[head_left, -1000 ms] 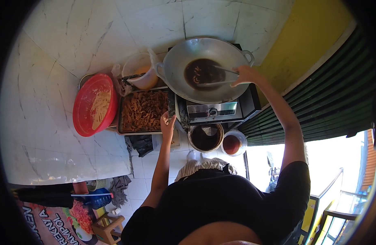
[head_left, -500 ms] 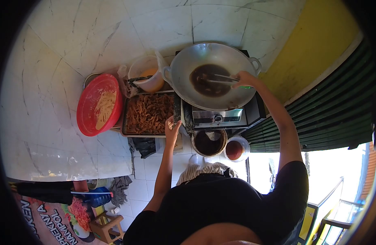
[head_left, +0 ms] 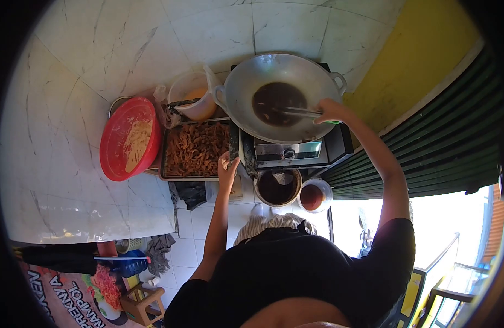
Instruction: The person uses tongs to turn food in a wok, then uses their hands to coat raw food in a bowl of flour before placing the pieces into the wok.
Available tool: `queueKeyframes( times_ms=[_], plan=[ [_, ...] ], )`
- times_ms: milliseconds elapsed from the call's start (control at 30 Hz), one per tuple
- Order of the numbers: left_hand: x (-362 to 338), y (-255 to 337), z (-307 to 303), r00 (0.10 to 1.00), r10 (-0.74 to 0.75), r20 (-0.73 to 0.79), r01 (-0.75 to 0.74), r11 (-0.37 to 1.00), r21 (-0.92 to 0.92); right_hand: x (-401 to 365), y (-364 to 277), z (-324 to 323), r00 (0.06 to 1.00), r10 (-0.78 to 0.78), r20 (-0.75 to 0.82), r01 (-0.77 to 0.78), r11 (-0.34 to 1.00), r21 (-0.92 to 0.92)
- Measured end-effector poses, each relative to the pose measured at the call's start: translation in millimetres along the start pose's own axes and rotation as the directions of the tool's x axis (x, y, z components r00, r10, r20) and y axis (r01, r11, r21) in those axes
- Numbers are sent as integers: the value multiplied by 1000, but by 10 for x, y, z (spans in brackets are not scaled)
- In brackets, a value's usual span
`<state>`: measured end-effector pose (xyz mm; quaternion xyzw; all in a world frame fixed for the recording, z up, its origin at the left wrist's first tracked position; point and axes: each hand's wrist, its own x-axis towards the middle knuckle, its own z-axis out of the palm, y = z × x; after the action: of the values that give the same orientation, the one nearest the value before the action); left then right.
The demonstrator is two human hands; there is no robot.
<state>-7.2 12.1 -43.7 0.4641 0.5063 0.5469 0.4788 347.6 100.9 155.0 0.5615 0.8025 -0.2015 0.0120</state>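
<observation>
My right hand (head_left: 330, 111) is closed around metal tongs (head_left: 302, 111), which have a bit of green near the grip. The tongs' tips dip into dark brown oil (head_left: 276, 98) at the bottom of a large two-handled wok (head_left: 235, 106). A few small pieces show faintly in the oil. My left hand (head_left: 227, 166) rests at the front right corner of a tray (head_left: 189, 179), its thumb and fingers apart. Browned fried strips (head_left: 194, 150) fill that tray. The wok sits on a gas stove (head_left: 287, 152) to the right of the tray.
A red basin (head_left: 111, 156) with flour stands at the left. Behind the tray is a clear bucket (head_left: 202, 112) with orange liquid. Below the stove are a dark-filled pot (head_left: 276, 188) and a white bucket (head_left: 315, 195) with reddish liquid. A stool (head_left: 142, 306) stands lower left.
My right hand and the tongs have drawn slightly toward the wok's right side, and the tongs lie a little lower in the oil. My left hand stays at the tray corner. The view has shifted slightly.
</observation>
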Motion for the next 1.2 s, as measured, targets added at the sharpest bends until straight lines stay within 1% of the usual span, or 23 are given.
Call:
queueKeyframes(
  times_ms=[67,133,267,333,433,567,633,767,800,867,900,1000,1033,1067,1100,1133,1167,1200],
  plan=[
    [-18,48,8,1000,-5,-18,6,1000,25,-71,27,17,1000,16,26,-15,999,-36],
    [-7,23,5,1000,1,-16,-1,1000,22,-148,80,56,997,-67,-35,68,998,7],
    [8,-11,-11,1000,1,-14,0,999,37,-307,56,6,999,-49,-5,49,999,-18],
    [19,-47,-21,1000,0,-11,1,1000,25,-358,48,-19,999,-46,16,47,996,-80],
    [19,-34,-11,1000,6,-7,-6,1000,9,-432,28,-76,998,-41,37,45,993,-113],
    [28,-84,-16,1000,28,-6,-28,999,-14,-504,-3,-117,999,-45,11,46,994,-100],
    [22,-79,-10,1000,25,-12,-25,1000,-8,-529,-24,-119,997,-76,-17,72,988,-135],
    [17,-43,-4,999,27,-18,-27,1000,13,-532,-12,-140,997,-77,-5,76,989,-127],
    [19,-67,-7,999,26,-19,-26,1000,12,-564,-95,-211,998,-65,8,65,990,-125],
    [31,-114,-13,999,27,-18,-28,999,-29,-584,-141,-249,998,-55,23,57,991,-123],
    [26,-80,-2,999,27,-22,-28,999,-30,-585,-134,-252,999,-52,-3,51,991,-123],
    [-17,30,36,998,23,-51,-22,1000,15,-602,-161,-296,999,-36,-31,31,991,-133],
    [-45,71,56,998,1,-65,-2,1000,-12,-604,-197,-328,999,-19,-36,14,989,-145],
    [-81,112,68,996,-19,-84,16,999,-40,-605,-230,-365,999,-40,-26,35,988,-147],
    [-149,245,81,994,-44,-95,41,999,-33,-606,-267,-411,998,-36,-60,26,986,-162],
    [-201,189,53,991,-47,-125,43,999,-32,-585,-322,-463,995,-37,-92,20,984,-175],
    [-249,75,6,983,-74,-166,66,996,-54,-542,-400,-525,995,-67,-78,52,982,-179],
    [-292,-75,-58,973,-100,-206,86,993,-79,-496,-486,-596,995,-64,-77,49,982,-180]
  ],
)
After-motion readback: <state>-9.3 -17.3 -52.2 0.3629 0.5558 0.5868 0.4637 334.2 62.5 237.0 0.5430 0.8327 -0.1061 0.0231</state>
